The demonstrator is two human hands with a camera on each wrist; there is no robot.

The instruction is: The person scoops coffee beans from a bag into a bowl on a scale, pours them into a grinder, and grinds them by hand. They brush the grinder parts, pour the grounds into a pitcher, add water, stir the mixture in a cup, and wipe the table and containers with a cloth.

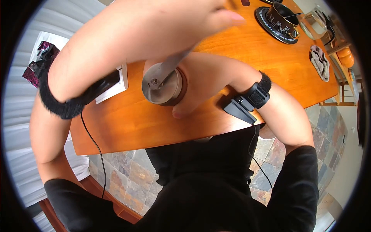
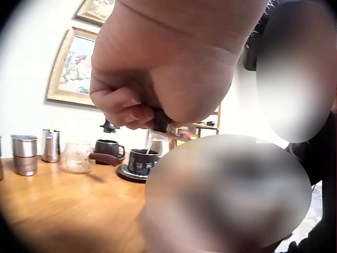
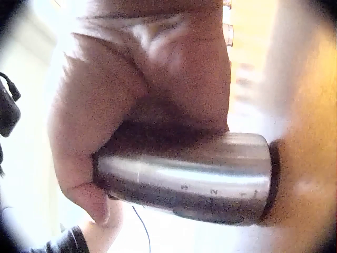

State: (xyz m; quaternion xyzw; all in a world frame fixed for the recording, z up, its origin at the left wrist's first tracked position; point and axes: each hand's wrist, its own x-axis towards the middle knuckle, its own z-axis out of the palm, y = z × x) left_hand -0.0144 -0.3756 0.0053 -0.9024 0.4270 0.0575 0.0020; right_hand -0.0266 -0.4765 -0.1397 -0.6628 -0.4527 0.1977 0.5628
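A silver manual coffee grinder [image 1: 164, 83] stands near the front edge of the wooden table. My right hand [image 1: 210, 75] grips it, fingers and thumb round its body. In the right wrist view, the number marks 1, 2 and 3 run along the grinder's metal side [image 3: 210, 174]. From its top the flat crank arm [image 1: 174, 63] slants up beneath my left hand [image 1: 170, 27], which is raised over the grinder. The left wrist view shows that hand's fingers curled round the dark crank knob [image 2: 160, 121].
A black cat-patterned cup [image 1: 281, 23] with a spoon sits on its saucer [image 1: 264, 25] at the far right. Nearby lie a glass jar [image 1: 313, 25] and a folded cloth [image 1: 320, 63]. Metal cups [image 2: 25, 155], a glass server [image 2: 78, 158] and a black mug [image 2: 108, 150] line the back.
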